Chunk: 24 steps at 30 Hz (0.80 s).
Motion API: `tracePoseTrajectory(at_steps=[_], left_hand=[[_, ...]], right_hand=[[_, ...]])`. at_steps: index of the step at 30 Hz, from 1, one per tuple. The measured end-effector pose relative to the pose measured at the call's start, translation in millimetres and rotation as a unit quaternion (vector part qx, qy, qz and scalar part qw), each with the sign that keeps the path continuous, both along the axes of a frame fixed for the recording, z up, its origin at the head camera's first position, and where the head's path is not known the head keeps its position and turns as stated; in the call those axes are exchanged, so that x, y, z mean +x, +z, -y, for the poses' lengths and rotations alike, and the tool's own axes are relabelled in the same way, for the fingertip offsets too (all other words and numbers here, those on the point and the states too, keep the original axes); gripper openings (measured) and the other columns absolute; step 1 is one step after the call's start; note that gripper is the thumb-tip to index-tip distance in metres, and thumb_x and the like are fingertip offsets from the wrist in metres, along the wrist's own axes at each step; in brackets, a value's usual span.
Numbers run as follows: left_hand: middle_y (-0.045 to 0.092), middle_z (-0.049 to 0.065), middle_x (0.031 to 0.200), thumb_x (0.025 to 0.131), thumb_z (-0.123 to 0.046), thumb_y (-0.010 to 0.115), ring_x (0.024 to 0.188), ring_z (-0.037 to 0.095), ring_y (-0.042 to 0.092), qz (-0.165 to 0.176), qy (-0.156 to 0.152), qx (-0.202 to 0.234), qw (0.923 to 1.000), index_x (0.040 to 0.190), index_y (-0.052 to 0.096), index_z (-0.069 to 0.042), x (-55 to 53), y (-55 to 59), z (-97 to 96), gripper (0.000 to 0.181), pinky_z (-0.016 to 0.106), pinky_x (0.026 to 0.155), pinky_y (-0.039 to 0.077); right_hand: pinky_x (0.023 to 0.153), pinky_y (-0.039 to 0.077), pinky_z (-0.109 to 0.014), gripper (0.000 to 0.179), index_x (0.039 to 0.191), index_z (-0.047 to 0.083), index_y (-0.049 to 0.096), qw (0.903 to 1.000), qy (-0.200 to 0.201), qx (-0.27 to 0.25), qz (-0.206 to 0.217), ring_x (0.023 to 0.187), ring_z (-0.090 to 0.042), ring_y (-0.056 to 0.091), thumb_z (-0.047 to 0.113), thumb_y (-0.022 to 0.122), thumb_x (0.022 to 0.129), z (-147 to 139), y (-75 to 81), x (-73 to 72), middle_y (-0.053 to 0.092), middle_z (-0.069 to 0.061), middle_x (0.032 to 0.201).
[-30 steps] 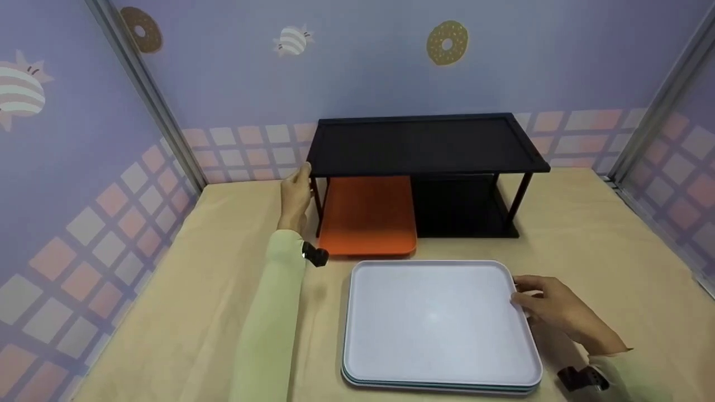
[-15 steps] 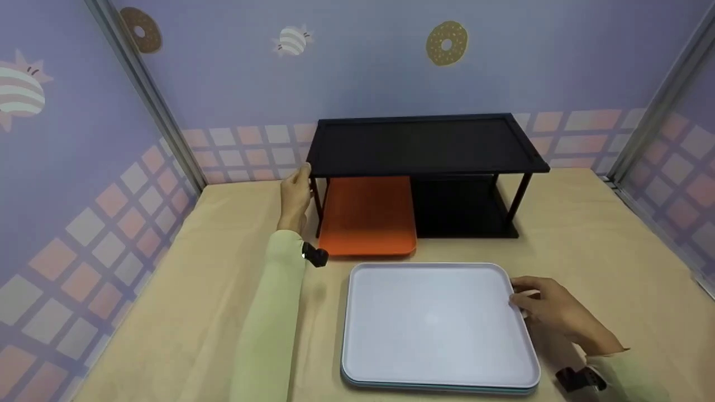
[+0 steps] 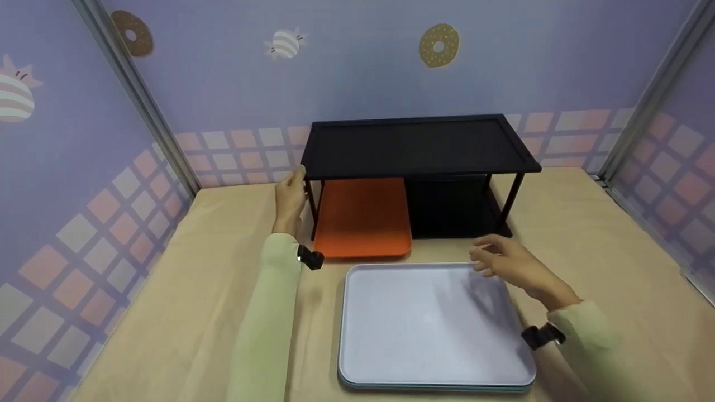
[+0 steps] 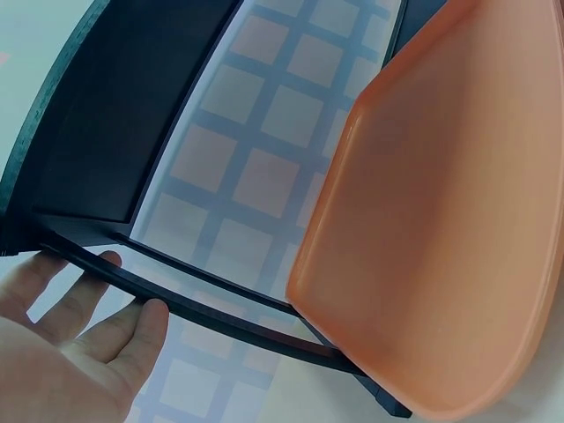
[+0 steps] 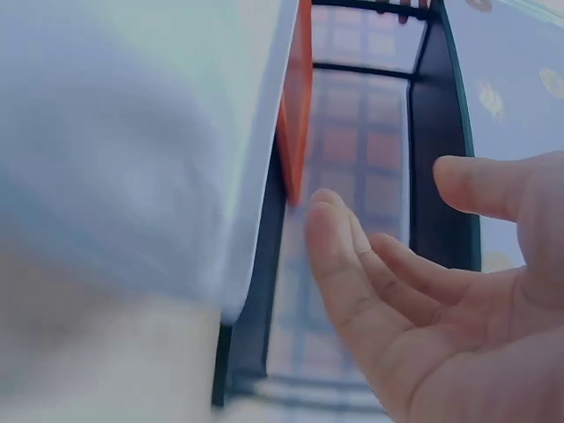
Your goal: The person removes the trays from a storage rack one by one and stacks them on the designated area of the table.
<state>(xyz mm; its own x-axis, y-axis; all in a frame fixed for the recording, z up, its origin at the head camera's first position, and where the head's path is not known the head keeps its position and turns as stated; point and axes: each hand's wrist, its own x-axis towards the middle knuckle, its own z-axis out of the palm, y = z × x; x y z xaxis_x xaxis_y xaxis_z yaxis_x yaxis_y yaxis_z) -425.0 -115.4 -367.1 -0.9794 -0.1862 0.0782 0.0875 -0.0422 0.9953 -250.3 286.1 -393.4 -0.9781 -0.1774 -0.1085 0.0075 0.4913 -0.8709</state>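
At the left end of a black two-tier rack [image 3: 419,146], my left hand [image 3: 290,196] holds the front post just under the upper shelf. Its fingertips [image 4: 152,319] lie against the dark post in the left wrist view. An orange tray [image 3: 363,218] is on the left side of the lower tier, its front end sticking out. My right hand [image 3: 511,265] hovers over the far right corner of the top pale tray [image 3: 430,329], apart from it and holding nothing. In the right wrist view its thumb and fingers [image 5: 330,238] are spread apart.
Beneath the top pale tray, teal and pale edges of more stacked trays [image 3: 441,386] show. The right side of the rack's lower tier [image 3: 452,209] is bare black. Patterned panels [image 3: 363,67] close in the tan-covered table [image 3: 212,312] at the back and sides.
My right hand has let go of the pale tray's right edge and moved up, forward and left. The head view has shifted slightly. My left hand stays at the rack.
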Motion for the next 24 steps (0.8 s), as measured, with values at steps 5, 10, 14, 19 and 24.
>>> tracePoseTrajectory(at_steps=[5, 10, 14, 19, 24], left_hand=[[0.041, 0.011, 0.160, 0.108, -0.042, 0.049, 0.137, 0.027, 0.048, 0.008, -0.015, 0.000, 0.9999, 0.154, 0.043, -0.009, 0.5, 0.8, 2.3, 0.058, 0.041, 0.111, 0.043], [0.046, 0.011, 0.156, 0.108, -0.041, 0.048, 0.136, 0.027, 0.050, -0.004, -0.009, -0.007, 0.9999, 0.144, 0.057, -0.005, 1.0, 1.2, 0.4, 0.051, 0.042, 0.111, 0.044], [0.057, 0.011, 0.130, 0.108, -0.040, 0.049, 0.114, 0.029, 0.054, -0.018, 0.003, -0.010, 0.9998, 0.089, 0.058, -0.006, 2.7, 0.8, -2.1, 0.040, 0.047, 0.106, 0.045], [0.054, 0.009, 0.121, 0.108, -0.040, 0.049, 0.111, 0.027, 0.052, -0.020, 0.001, -0.007, 0.9998, 0.079, 0.045, -0.011, 3.3, 2.6, -3.2, 0.041, 0.048, 0.106, 0.044], [0.050, 0.012, 0.152, 0.108, -0.041, 0.049, 0.132, 0.028, 0.051, -0.011, -0.007, -0.010, 0.9999, 0.138, 0.062, -0.006, 6.4, 3.6, -1.8, 0.048, 0.047, 0.112, 0.042]], right_hand=[[0.103, 0.052, -0.044, 0.054, 0.147, -0.011, 0.039, 0.9971, -0.001, -0.065, 0.039, 0.120, -0.038, 0.063, 0.025, 0.051, 0.109, 40.4, -9.6, -37.3, 0.053, -0.033, 0.139], [0.101, 0.054, -0.042, 0.058, 0.146, -0.014, 0.038, 0.9942, -0.026, -0.080, 0.067, 0.116, -0.038, 0.064, 0.026, 0.053, 0.107, 67.8, -19.3, -66.5, 0.056, -0.032, 0.134], [0.094, 0.056, -0.038, 0.060, 0.148, -0.013, 0.034, 0.9929, -0.042, -0.069, 0.088, 0.106, -0.032, 0.066, 0.026, 0.052, 0.107, 79.9, -24.0, -79.4, 0.061, -0.026, 0.125], [0.089, 0.058, -0.035, 0.059, 0.150, -0.011, 0.031, 0.9863, -0.041, -0.099, 0.125, 0.101, -0.030, 0.071, 0.024, 0.051, 0.107, 93.5, -23.9, -88.8, 0.064, -0.024, 0.121], [0.095, 0.056, -0.035, 0.059, 0.148, -0.014, 0.031, 0.9799, -0.030, -0.126, 0.152, 0.100, -0.029, 0.071, 0.022, 0.053, 0.107, 106.7, -21.8, -90.1, 0.057, -0.026, 0.130]])
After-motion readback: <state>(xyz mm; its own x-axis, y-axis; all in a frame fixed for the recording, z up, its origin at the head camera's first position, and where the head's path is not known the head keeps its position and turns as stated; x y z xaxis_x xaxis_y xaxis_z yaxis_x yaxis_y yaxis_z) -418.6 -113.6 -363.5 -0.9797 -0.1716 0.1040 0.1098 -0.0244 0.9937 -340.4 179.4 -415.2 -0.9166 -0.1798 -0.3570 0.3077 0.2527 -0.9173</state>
